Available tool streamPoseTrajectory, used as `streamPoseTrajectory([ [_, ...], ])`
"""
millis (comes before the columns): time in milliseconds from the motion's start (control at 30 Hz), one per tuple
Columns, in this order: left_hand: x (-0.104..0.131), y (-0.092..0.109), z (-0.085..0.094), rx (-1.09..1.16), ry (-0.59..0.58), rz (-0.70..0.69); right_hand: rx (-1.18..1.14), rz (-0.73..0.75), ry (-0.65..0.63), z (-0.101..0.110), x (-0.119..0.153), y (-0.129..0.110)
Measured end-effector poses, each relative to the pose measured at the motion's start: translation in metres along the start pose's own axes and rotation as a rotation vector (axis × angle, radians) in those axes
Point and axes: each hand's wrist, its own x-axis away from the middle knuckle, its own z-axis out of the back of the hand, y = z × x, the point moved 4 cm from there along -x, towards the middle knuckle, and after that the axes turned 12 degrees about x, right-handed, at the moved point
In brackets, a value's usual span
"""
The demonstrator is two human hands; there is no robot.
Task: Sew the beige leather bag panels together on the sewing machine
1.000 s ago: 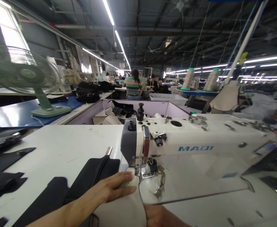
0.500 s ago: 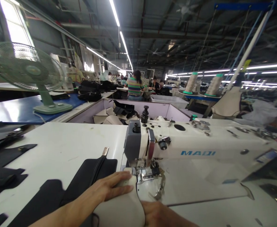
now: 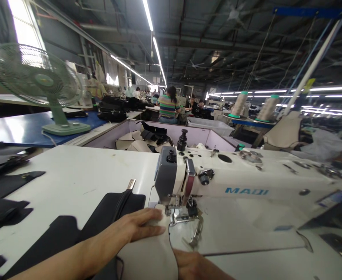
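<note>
A beige leather-like piece with a dark edge [image 3: 149, 254] lies under the needle area of a white sewing machine [image 3: 243, 186]. My left hand [image 3: 138, 225] rests flat on top of it, fingers stretched toward the presser foot [image 3: 171, 212]. At the piece's right edge, my right hand [image 3: 192, 264] grips it low down, its fingertips hidden by the piece. A metal edge guide [image 3: 196, 233] stands just right of the foot. Left of my left hand lies a black piece with a zipper [image 3: 123, 206], partly under my forearm.
Several black cut pieces [image 3: 10, 212] lie on the left of the white table [image 3: 83, 171]. Behind the machine is a lilac-walled bin [image 3: 188, 130] holding beige and black pieces. A green fan [image 3: 61, 126] stands at back left; thread cones [image 3: 239, 105] stand at back right. A person in a striped top [image 3: 168, 107] is farther off.
The camera view has shifted slightly. The beige piece and my left hand appear a little farther forward at the presser foot. My right hand keeps its place at the edge.
</note>
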Motion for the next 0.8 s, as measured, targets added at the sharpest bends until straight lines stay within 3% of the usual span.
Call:
streamPoseTrajectory([
  [100,-0.002,-0.003,-0.003,-0.026,-0.037,-0.003,-0.026,0.024,0.010,0.003,-0.001,0.000],
  [267,-0.001,-0.017,-0.011,-0.069,0.033,-0.091,-0.032,0.043,0.017,0.010,-0.003,0.000],
  [400,-0.002,-0.028,-0.017,-0.097,0.049,-0.092,-0.064,-0.046,-0.011,0.010,0.000,0.006],
  [567,-0.003,-0.040,-0.020,-0.153,0.122,-0.102,-0.125,-0.047,-0.040,0.004,0.002,0.014],
  [667,-0.005,-0.036,-0.017,-0.147,0.120,-0.080,-0.195,-0.111,-0.040,0.001,0.002,0.019],
  [800,-0.011,-0.012,-0.006,-0.039,0.001,-0.006,-0.229,-0.173,-0.042,-0.004,0.002,0.022],
])
